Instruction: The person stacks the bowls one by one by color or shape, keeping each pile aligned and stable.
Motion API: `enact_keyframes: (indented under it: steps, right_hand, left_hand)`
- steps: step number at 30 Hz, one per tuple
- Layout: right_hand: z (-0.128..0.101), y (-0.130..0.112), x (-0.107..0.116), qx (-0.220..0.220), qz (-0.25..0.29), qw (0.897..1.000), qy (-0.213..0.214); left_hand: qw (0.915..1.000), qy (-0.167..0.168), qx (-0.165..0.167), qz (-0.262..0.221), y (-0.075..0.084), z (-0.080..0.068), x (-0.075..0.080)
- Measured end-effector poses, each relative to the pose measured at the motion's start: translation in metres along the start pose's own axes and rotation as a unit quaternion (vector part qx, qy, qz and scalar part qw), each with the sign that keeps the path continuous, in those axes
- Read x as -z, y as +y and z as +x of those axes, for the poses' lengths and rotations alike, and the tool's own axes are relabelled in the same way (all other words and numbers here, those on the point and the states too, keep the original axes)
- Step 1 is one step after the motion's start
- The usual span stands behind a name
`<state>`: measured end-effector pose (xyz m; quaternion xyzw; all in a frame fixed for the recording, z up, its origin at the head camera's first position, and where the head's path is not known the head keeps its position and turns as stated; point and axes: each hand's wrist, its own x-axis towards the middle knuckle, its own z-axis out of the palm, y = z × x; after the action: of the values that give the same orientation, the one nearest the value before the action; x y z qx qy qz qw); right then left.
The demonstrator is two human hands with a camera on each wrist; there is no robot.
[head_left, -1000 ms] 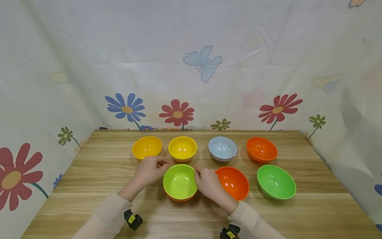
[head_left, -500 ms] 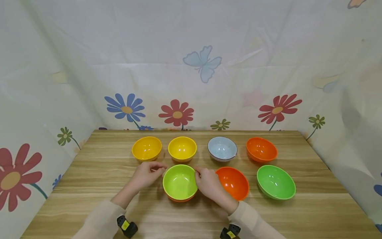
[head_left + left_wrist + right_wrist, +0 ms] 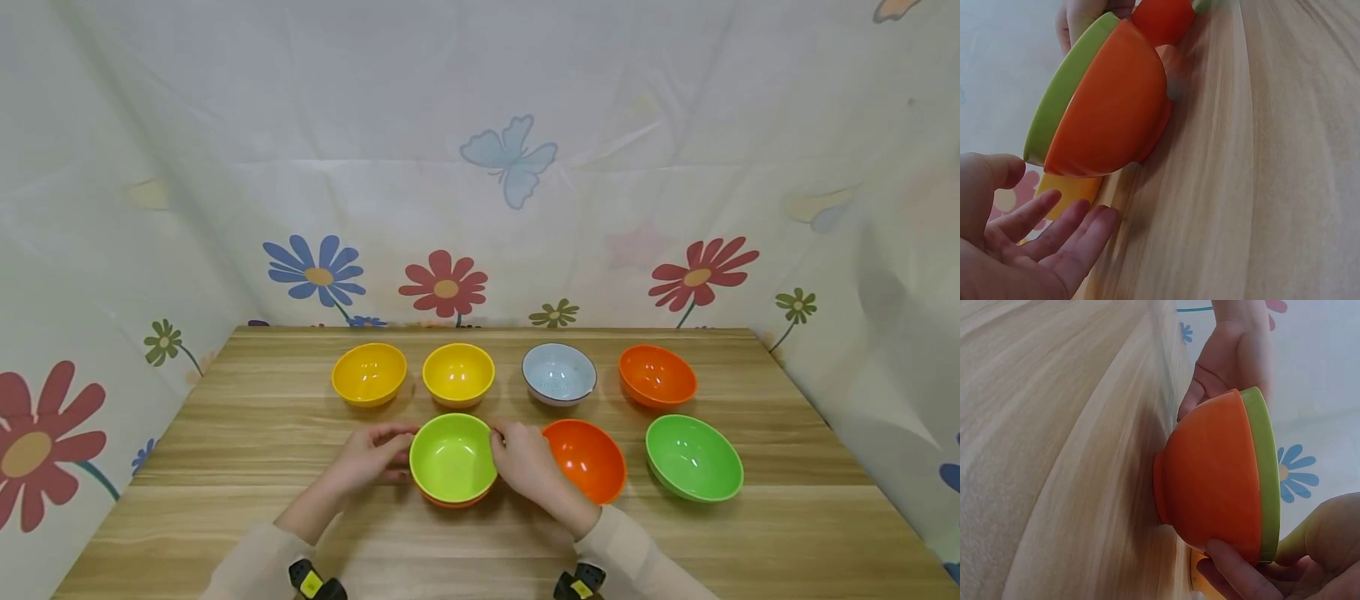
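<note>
Resting at the near middle of the wooden table [image 3: 225, 467], a lime-green bowl [image 3: 452, 457] sits nested inside an orange bowl [image 3: 1113, 112], whose rim shows just beneath it. The right hand [image 3: 525, 462] holds the stack at its right side; the right wrist view shows fingers [image 3: 1235, 569] curled against the orange wall and the thumb at the green rim. The left hand [image 3: 371, 454] lies at the stack's left side, fingers [image 3: 1066, 228] nearly straight and slightly spread, close to the rim; contact cannot be confirmed. Just right of the stack stands a second orange bowl [image 3: 588, 458], then a green bowl [image 3: 693, 457]. Along the far row, left to right: two yellow bowls [image 3: 369, 372], a pale blue bowl [image 3: 559, 372], a third orange bowl [image 3: 657, 375]. Flower-print cloth [image 3: 480, 167] surrounds the table.
</note>
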<state>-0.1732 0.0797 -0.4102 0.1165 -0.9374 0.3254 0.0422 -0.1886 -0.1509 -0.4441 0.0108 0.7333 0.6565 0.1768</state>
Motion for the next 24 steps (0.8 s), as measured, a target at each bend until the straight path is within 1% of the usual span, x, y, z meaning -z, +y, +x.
enact_keyframes:
  steps: [4, 13, 18, 24]
  right_hand:
    - [0.0006, -0.0001, -0.0001, -0.003, 0.003, 1.000, -0.003]
    - [0.0005, -0.0011, 0.0010, -0.001, 0.004, 1.000, -0.004]
    - [0.0005, -0.0007, 0.0005, 0.002, -0.001, 1.000, -0.001]
    - [-0.0001, -0.0005, 0.0000, 0.007, -0.010, 1.000, 0.009]
  left_hand:
    - [0.9997, -0.011, 0.002, -0.020, -0.0030, 0.0004, -0.0012]
    - [0.9980, -0.039, 0.004, -0.050, -0.0074, 0.0007, -0.0039]
    - [0.9964, -0.056, 0.007, -0.063, -0.0065, -0.0007, -0.0059]
    - [0.9951, -0.067, 0.020, -0.069, -0.0051, -0.0022, -0.0080]
